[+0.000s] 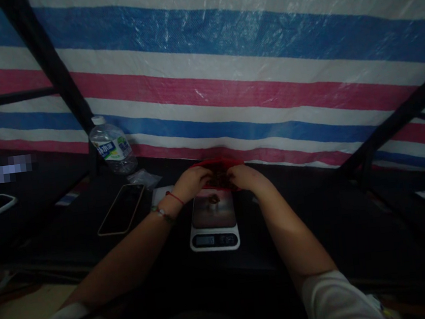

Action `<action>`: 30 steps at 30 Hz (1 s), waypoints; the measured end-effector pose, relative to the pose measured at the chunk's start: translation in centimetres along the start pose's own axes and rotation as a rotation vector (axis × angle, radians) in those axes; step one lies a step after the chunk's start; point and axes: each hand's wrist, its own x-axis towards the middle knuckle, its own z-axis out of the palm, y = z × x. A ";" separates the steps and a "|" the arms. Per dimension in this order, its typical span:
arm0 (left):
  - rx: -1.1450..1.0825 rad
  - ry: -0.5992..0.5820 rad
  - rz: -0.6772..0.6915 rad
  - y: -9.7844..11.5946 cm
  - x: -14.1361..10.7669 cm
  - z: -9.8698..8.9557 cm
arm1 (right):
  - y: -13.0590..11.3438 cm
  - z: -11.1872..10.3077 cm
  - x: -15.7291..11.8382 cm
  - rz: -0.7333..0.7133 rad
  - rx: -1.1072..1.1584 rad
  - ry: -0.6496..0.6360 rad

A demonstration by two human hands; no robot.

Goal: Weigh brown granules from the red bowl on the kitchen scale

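Observation:
Both hands reach into a red bag or tray [216,161] that holds small dark brown pieces [220,179]. My left hand [195,178] is at its left side, fingers curled down among the pieces. At the right side my right hand [242,175] has its fingers bent inward the same way. Dim light and the fingers themselves hide what either hand pinches. Just in front stands a white digital kitchen scale [213,231] with a lit display. On its plate rests a small brown piece [213,199] with a pale base.
Left of the scale a phone [121,209] lies on the black table [302,205], near a crumpled clear plastic bag [144,179]. Behind them a large clear bottle [113,147] stands by a dark metal frame [50,65]. A striped plastic sheet [228,91] hangs along the back.

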 end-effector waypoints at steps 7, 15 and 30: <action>0.031 0.098 -0.216 -4.5 -3.7 -2.9 | 0.0 0.2 -0.1 0.007 0.039 -0.054; -0.045 -0.319 -0.191 -6.4 -10.9 -5.5 | 0.2 0.5 -0.1 -0.022 0.102 -0.029; -0.213 0.429 -0.342 1.3 -10.2 -6.7 | -9.4 -1.4 -6.1 -0.222 0.538 0.389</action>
